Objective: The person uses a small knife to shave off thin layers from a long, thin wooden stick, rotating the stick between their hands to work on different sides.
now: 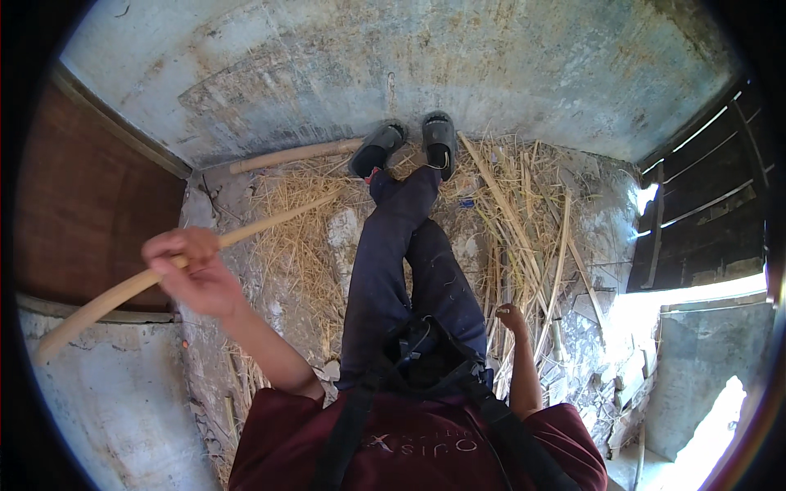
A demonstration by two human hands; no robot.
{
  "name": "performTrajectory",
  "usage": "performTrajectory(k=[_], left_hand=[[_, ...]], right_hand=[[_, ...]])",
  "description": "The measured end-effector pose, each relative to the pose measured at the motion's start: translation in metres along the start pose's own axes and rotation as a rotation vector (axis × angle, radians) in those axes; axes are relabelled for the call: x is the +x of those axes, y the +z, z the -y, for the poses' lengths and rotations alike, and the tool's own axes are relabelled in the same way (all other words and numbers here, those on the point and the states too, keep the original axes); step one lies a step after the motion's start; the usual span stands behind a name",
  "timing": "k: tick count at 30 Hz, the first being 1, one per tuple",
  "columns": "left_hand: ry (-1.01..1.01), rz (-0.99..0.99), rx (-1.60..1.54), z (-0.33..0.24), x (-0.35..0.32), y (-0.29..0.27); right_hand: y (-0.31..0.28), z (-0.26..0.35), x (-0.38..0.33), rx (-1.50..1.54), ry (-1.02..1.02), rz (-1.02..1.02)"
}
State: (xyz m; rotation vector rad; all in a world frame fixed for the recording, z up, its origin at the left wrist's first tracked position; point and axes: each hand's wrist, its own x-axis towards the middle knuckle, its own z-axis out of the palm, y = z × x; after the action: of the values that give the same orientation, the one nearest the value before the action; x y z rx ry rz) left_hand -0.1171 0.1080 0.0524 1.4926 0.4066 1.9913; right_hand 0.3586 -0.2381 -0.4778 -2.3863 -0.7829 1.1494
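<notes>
My left hand (pixel 193 266) is wrapped round a long, smooth wooden pole (pixel 278 218). Its thicker end reaches out to the lower left. The other end slants down to the straw (pixel 303 245) by my left shoe, where its tip cannot be told apart clearly. At my right side hangs my right hand (pixel 509 317), fingers curled in, with nothing seen sticking out of it. Dry stalks and thin canes (pixel 512 213) lie on the ground beyond that hand.
Beyond my dark shoes (pixel 439 135) rises a stained wall (pixel 426 65), with a wooden piece (pixel 295 155) along its foot. A brown panel (pixel 98 196) stands left, dark slatted boards (pixel 704 204) right. Broken rubble (pixel 626 385) lies lower right. A black pouch (pixel 430 356) hangs at my waist.
</notes>
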Motion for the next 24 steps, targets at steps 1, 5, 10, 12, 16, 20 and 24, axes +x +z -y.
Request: performTrajectory(k=[1,5,10,12,16,20,24], left_hand=[[-0.058,-0.030,0.031,0.022,-0.015,-0.005],[-0.553,-0.147,0.245,0.137,-0.100,-0.055],[-0.481,-0.338,0.160,0.100,-0.070,-0.038],[-0.390,-0.323,0.069,0.076,-0.048,-0.026],[-0.274,-0.332,0.214,0.099,-0.064,-0.023],[-0.513,-0.232,0.273,0.156,-0.109,-0.061],[-0.446,-0.337,0.219,0.109,-0.063,-0.019]], right_hand=[[0.001,-0.007,0.001,-0.027,-0.049,-0.026],[0.016,0.000,0.007,-0.116,-0.135,-0.022],[0.001,-0.017,-0.007,-0.055,-0.226,-0.069],[-0.001,-0.002,-0.017,-0.099,-0.161,-0.080],[-0.003,-0.020,-0.003,-0.085,-0.204,-0.073],[0.012,0.013,0.010,-0.119,-0.168,-0.045],[0.005,-0.005,0.007,-0.113,-0.199,-0.090]])
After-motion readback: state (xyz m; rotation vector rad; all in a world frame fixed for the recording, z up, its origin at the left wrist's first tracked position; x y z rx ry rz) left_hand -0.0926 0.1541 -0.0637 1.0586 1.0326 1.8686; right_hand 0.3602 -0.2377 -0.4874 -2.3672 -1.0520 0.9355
